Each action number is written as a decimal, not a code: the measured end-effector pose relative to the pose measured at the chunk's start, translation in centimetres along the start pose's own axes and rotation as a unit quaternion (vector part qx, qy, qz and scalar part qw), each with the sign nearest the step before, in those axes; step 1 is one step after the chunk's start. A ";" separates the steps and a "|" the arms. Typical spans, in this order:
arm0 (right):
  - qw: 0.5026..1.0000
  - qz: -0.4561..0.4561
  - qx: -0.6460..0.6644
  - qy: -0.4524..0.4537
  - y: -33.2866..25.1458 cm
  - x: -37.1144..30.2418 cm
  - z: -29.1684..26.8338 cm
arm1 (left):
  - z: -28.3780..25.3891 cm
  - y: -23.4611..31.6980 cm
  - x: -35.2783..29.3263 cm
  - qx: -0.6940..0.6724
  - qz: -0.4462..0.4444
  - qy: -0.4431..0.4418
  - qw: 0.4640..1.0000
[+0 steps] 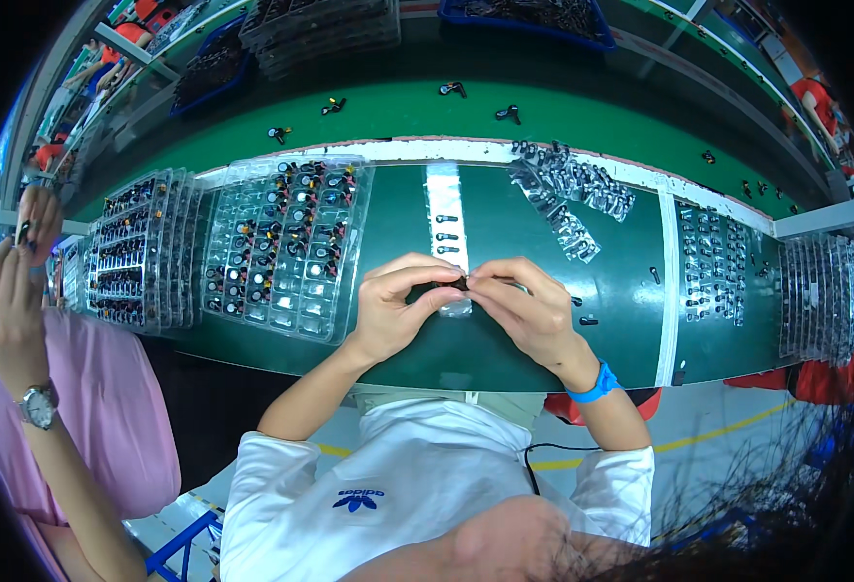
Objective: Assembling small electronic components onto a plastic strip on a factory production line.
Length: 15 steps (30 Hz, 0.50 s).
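Note:
My left hand [393,303] and my right hand [529,308] meet over the near part of the green bench. Between their fingertips is a small dark part [458,283], mostly hidden by the fingers. Both hands are closed in a pinch on it; its exact kind does not show. Under and beyond them lies a pale, shiny strip [443,189] with several small black parts [447,236] in a row on it. To the left, next to my left hand, a clear plastic tray [320,325] holds many small black parts with white, red and yellow bits.
Another stack of filled clear trays [146,247] stands further left, beside a co-worker's hands [19,281]. Strips of black parts [568,199] lie beyond my right hand. Loose black parts [588,320] sit near it. Clear trays [820,301] are stacked far right. A green belt [388,121] runs behind.

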State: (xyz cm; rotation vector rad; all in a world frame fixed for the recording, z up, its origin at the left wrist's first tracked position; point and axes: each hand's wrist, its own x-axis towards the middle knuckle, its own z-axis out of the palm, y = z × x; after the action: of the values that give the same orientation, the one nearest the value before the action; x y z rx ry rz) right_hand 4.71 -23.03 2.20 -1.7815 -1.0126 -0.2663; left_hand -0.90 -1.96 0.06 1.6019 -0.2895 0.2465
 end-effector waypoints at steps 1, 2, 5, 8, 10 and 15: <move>1.000 0.000 0.001 0.000 0.0 -0.1 0.1 | 0.0 0.1 0.0 0.027 0.010 0.000 1.000; 1.000 0.025 0.017 0.000 0.0 -0.2 0.1 | 0.1 0.1 0.1 0.053 0.020 -0.001 0.998; 0.996 0.078 0.051 -0.005 0.2 -0.1 0.0 | 0.3 0.5 0.4 0.080 0.052 0.002 0.995; 0.988 0.130 0.083 -0.021 0.5 -0.1 0.0 | 0.4 0.6 0.6 0.123 0.088 0.003 0.988; 0.983 0.152 0.095 -0.029 0.4 -0.2 0.0 | 0.5 0.6 0.7 0.130 0.089 0.005 0.988; 1.000 0.017 -0.018 -0.003 0.1 0.1 0.5 | 0.7 1.0 0.8 0.126 0.097 0.004 0.987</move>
State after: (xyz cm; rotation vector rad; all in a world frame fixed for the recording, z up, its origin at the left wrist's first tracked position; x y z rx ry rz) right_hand 4.72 -22.55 1.92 -1.8321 -0.9864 -0.2583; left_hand -0.47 -2.73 1.21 1.8237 -0.4219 0.4548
